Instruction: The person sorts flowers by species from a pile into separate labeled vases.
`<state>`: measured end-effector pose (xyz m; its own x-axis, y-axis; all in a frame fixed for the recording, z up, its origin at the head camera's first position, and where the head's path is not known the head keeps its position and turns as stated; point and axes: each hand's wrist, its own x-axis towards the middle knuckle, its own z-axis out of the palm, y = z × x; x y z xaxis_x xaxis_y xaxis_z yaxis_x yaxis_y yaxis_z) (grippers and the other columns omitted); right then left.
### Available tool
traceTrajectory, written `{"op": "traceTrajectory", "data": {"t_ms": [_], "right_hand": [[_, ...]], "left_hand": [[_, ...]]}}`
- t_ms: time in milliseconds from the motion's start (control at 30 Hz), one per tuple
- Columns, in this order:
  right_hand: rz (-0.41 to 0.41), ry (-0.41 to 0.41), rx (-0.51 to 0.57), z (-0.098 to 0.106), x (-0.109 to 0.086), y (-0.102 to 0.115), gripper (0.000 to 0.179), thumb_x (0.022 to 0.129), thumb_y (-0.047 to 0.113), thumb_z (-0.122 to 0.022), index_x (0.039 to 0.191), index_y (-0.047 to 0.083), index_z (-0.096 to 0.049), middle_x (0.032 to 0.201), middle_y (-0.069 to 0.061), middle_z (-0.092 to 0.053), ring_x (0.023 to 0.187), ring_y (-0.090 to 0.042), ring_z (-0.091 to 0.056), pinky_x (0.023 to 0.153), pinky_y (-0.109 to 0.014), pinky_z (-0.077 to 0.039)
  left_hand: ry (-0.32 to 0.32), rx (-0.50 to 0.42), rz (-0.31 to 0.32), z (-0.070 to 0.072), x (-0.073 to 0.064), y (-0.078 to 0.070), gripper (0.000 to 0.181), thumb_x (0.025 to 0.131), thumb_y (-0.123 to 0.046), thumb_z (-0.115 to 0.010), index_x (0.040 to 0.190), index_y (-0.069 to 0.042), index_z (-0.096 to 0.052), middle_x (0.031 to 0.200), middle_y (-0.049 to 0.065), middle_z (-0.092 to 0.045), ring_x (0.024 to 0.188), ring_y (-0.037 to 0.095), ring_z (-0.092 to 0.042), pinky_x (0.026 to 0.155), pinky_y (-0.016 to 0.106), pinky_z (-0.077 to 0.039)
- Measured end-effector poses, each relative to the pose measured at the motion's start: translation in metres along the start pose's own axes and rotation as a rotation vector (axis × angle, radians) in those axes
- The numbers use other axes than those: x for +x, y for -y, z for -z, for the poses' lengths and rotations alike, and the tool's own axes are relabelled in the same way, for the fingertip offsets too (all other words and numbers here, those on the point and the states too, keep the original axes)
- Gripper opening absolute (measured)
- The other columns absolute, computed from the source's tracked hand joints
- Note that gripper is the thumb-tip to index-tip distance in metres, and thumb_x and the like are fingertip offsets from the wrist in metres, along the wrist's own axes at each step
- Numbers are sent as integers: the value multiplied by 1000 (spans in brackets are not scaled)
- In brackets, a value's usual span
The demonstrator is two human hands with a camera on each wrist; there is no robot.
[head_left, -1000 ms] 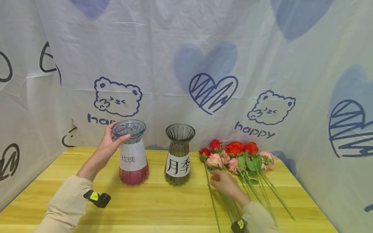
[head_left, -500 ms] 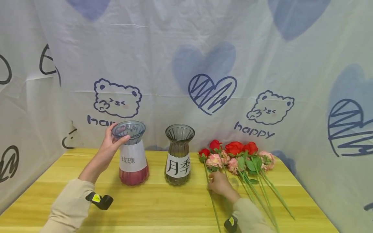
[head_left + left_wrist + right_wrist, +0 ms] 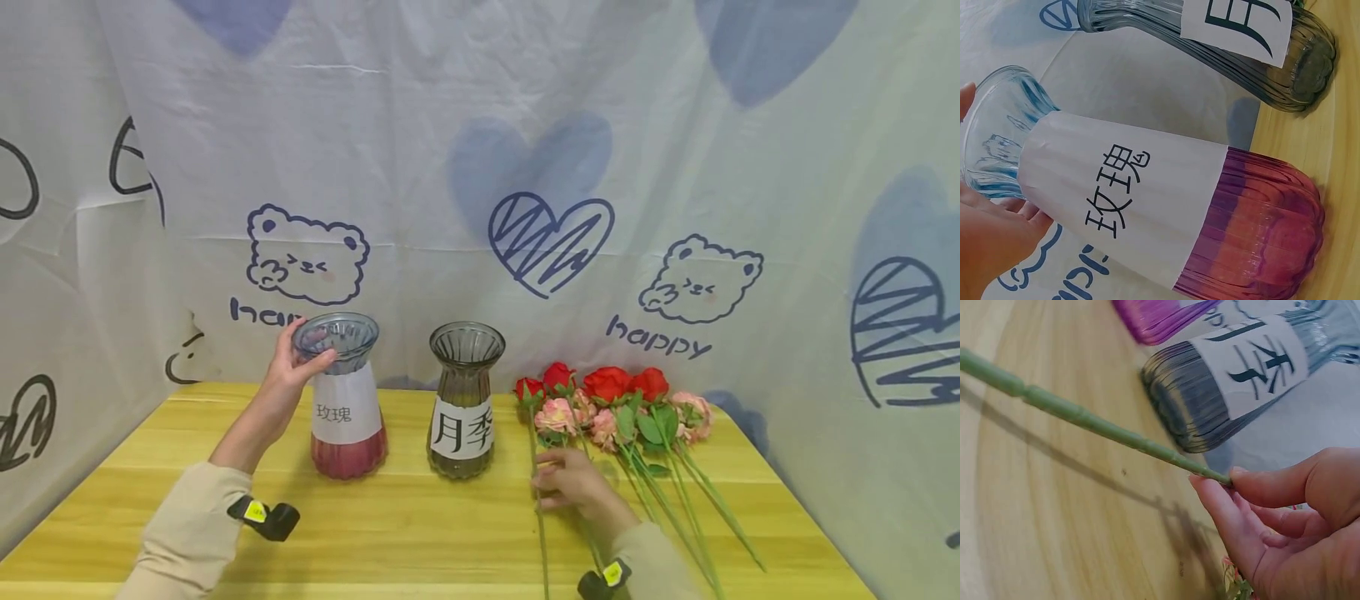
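My left hand [image 3: 281, 383] holds a glass vase [image 3: 348, 456] by its flared neck, thumb on the near side of the rim. The vase stands upright, blue above and pink below, with a white paper label [image 3: 1116, 194] round its middle. My right hand [image 3: 581, 487] pinches a thin green stem [image 3: 1097, 425] between thumb and fingertips. In the head view that stem runs up to the leftmost red rose [image 3: 529, 388]. A grey glass vase [image 3: 462, 385] with a white label stands between the hands, untouched.
Other red roses [image 3: 607, 383] and pink flowers [image 3: 556, 415] lie on the right of the wooden table [image 3: 420, 533], their stems toward me. A white printed cloth [image 3: 420, 167] hangs close behind the vases and along both sides.
My right hand has shifted from above the stems to the leftmost one and taken hold of it. That stem's lower end has swung left. My left hand stays on the vase.
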<state>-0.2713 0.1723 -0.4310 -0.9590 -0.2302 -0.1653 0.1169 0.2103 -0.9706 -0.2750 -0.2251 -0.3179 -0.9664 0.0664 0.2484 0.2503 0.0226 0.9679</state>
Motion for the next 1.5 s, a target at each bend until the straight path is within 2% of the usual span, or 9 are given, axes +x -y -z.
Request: {"op": "traceTrajectory", "data": {"t_ms": [233, 367, 467, 633, 767, 900, 1200, 1500], "right_hand": [[-7, 33, 119, 3, -8, 9, 43, 90, -10, -56, 129, -18, -40, 106, -19, -54, 86, -22, -64, 72, -38, -57], [15, 74, 204, 6, -10, 13, 40, 93, -10, -52, 128, -19, -37, 104, -14, -54, 88, -18, -63, 79, -42, -55], [46, 76, 226, 8, -12, 18, 35, 94, -8, -51, 125, -19, -38, 98, -10, -57, 88, -16, -63, 78, -39, -56], [85, 8, 248, 12, -16, 26, 27, 94, -4, -55, 119, -12, -47, 91, -4, -60, 85, -13, -63, 76, -31, -55], [103, -34, 340, 17, -18, 29, 15, 92, -5, -57, 107, -1, -55, 87, 0, -62, 83, -12, -64, 77, -30, -54], [132, -52, 397, 21, -18, 30, 15, 93, -7, -53, 98, 6, -57, 88, 1, -61, 82, -12, -63, 80, -32, -54], [183, -141, 454, 25, -21, 37, 11, 95, -9, -46, 99, -1, -52, 90, -4, -58, 84, -14, -62, 86, -35, -53], [217, -184, 492, 29, -21, 40, 11, 96, -6, -48, 92, 4, -52, 90, -6, -60, 89, -17, -65, 87, -35, -52]], "left_hand": [[-4, -19, -1, 0, -1, -1, 82, 98, -16, -48, 152, -11, 14, 157, 26, 0, 144, 40, -1, 114, 52, -2], [-2, -10, 0, 1, -1, -1, 82, 98, -16, -48, 152, -10, 14, 156, 27, -1, 144, 40, -1, 114, 52, -2], [-2, 6, -7, 2, -1, 0, 82, 99, -16, -48, 152, -10, 13, 156, 28, -2, 143, 41, -3, 114, 52, -3], [5, 63, -15, 5, -1, 2, 82, 99, -20, -49, 153, -11, 13, 156, 29, -2, 143, 42, -2, 113, 56, -4], [4, 92, -8, 6, 0, 3, 84, 99, -23, -51, 153, -13, 13, 156, 28, -2, 143, 43, -3, 112, 57, -6], [-20, 109, 13, 7, 1, 3, 87, 98, -24, -54, 154, -13, 11, 157, 27, -5, 143, 41, -8, 113, 55, -10], [-66, 145, 23, 5, 2, 4, 90, 96, -25, -58, 155, -14, 9, 157, 26, -7, 143, 41, -12, 112, 54, -15], [-78, 192, 8, 2, 2, 5, 89, 95, -28, -57, 154, -10, 7, 156, 28, -9, 141, 43, -15, 111, 56, -18]]}}
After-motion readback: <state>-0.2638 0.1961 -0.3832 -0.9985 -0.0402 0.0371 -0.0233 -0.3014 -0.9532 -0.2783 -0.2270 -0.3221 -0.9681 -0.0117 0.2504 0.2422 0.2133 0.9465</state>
